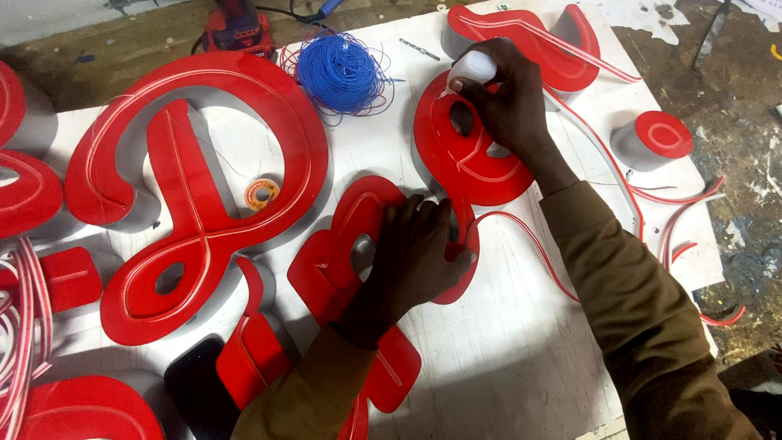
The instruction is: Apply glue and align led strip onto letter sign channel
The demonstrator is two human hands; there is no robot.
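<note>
Pressing flat on the lower tail of a red sign letter (464, 155), the left hand (411, 253) has its fingers spread and released, grasping nothing, with the fingertips at the letter's narrow lower curve. This letter lies face up on the white worktop (505, 358), right of centre, with a thin pale strip running along its face.

Right hand (501, 98): fingers clenched around a small white bottle (472, 67), which is tipped down toward the upper part of the same letter.

Loose red-and-white strip (562, 277): trails from the letter's lower end across the worktop and under the right sleeve.

Neighbouring letter (342, 244): red, just left of the held one, partly under the left hand and forearm.

Large looped letter (195, 187): red with grey side walls, on the left half of the worktop; a small orange-rimmed spool (261, 194) sits inside its loop.

Coil of blue wire (338, 72): at the far edge, between the large letter and the held one.

Curved red letter (521, 37): beyond the right hand, at the top of the worktop.

Small round red piece (656, 138): grey-walled, well to the right.

Drill bit (419, 49): lies near the blue wire.

Red power tool (236, 28): beyond the far edge of the worktop.

Dark phone (199, 383): flat at the near edge, beside a small red piece (252, 358).
</note>
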